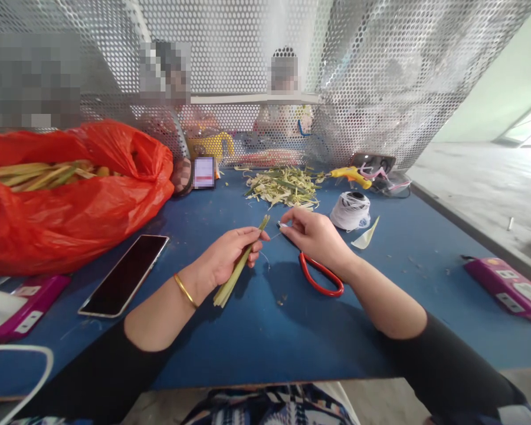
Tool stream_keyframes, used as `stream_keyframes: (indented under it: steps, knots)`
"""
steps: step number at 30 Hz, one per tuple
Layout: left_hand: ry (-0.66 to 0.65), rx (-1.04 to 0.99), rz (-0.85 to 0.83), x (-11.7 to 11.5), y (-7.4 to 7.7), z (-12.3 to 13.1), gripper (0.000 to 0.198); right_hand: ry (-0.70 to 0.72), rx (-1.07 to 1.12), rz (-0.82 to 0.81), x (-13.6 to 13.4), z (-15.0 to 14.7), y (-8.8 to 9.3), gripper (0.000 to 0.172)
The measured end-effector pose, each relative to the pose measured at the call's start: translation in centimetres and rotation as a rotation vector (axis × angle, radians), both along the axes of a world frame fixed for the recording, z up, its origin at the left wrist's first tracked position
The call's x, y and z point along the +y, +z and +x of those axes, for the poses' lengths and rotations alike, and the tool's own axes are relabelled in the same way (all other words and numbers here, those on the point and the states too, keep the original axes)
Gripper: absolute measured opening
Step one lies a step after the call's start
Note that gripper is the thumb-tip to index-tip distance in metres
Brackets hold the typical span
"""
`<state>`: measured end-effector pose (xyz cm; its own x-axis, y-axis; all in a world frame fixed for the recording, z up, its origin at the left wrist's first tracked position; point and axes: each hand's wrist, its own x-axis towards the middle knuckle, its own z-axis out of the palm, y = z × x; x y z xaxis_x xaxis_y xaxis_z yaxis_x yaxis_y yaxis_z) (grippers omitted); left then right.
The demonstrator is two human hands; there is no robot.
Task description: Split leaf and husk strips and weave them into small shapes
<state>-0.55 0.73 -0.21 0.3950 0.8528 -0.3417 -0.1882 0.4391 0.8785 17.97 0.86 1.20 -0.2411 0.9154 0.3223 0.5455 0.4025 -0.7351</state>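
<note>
My left hand point(228, 254) is closed around a short bundle of pale green plant stalks point(232, 282), held tilted above the blue table. A thin white thread point(275, 235) runs from the bundle toward my right hand point(316, 236), whose thumb and forefinger are pinched on it. Under that hand lie red-handled scissors point(321, 289); their blades are mostly hidden by the fingers. Beyond my right hand stands a spool of white thread point(350, 212). A pale pointed leaf piece point(366, 234) lies near the spool.
On the left are a red plastic bag point(71, 218) of stalks, a dark phone point(126, 274) and a purple power strip point(30, 307). Plant trimmings point(285, 186) and a yellow glue gun point(351, 175) lie farther back. Another power strip point(508, 283) sits right. People are behind a perforated screen point(234, 53).
</note>
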Motion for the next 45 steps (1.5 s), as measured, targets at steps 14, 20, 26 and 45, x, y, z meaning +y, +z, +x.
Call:
stream_keyframes:
  steps: [14,20,26,45]
  knots:
    - [-0.158,0.448,0.406,-0.5,-0.3,0.1,0.022,-0.018,-0.104,0.246,-0.4,0.2,0.5,0.017]
    - [-0.319,0.527,0.542,-0.9,0.3,0.0,0.025,-0.050,-0.078,0.188,0.5,0.5,-0.4,0.018]
    - [-0.086,0.574,0.690,-0.6,0.4,0.0,0.026,-0.007,-0.180,-0.014,0.9,-0.2,-2.1,0.017]
    - [-0.294,0.731,1.014,-0.5,1.1,-1.0,0.027,0.122,0.216,-0.222,1.0,-0.6,-2.3,0.023]
